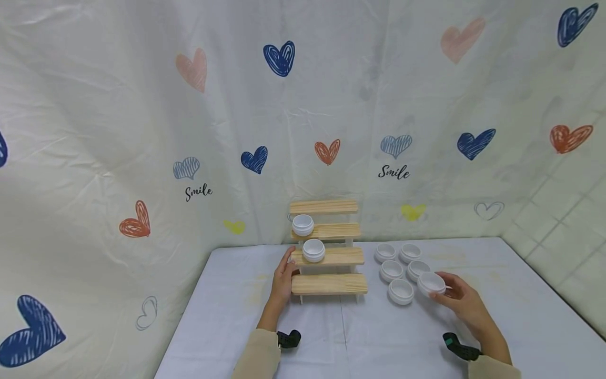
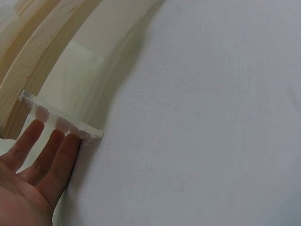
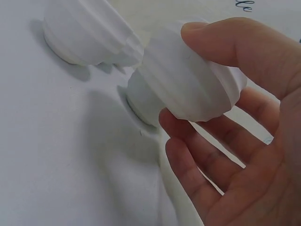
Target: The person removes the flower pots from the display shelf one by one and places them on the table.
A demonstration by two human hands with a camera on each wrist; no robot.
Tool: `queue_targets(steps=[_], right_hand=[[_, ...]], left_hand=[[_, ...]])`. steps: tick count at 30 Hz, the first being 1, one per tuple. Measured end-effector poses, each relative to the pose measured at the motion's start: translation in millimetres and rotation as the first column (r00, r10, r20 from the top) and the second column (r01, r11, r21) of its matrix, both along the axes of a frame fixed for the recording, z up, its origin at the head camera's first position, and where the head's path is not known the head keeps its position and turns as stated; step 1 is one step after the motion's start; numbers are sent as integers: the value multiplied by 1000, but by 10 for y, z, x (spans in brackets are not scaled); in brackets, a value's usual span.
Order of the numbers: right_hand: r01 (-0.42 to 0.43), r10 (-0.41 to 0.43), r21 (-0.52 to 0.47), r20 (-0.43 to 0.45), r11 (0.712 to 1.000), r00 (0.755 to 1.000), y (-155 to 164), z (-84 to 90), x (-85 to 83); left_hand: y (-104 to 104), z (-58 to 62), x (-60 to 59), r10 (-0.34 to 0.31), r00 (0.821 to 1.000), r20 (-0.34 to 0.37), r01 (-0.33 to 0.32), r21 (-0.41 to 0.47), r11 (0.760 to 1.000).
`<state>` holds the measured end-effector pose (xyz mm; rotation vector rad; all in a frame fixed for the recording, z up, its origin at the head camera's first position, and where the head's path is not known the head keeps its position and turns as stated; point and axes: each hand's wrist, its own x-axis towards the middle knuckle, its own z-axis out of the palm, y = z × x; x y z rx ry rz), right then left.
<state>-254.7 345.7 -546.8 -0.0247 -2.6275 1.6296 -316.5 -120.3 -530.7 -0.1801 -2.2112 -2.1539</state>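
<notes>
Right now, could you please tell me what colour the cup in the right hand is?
The cup is plain white with a ribbed side, clearest in the right wrist view.

Left hand (image 1: pixel 284 279) flat, fingers straight — right hand (image 1: pixel 461 300) curled, thumb and fingertips pinching.

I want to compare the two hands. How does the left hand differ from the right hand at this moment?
The left hand rests with straight fingers against the left end of the wooden step shelf; the right hand pinches a white ribbed cup. The left holds nothing; the right has its cup lifted beside the other cups. Both are bare, above the white table.
</notes>
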Motion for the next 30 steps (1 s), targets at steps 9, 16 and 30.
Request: queue_targets(steps=[9,16,30], right_hand=[[17,-21,96,46,995,999,25,-78,-20],[17,-24,140,47,990,999,4,-66,-10],[-20,21,139,0,990,1000,4,-122,-2]], left_hand=[[1,11,2,-4,1000,8,4,-8,1000],[3,21,4,-3,1000,15,3,-5,1000],[-3,22,11,-10,1000,7,10,-12,1000]])
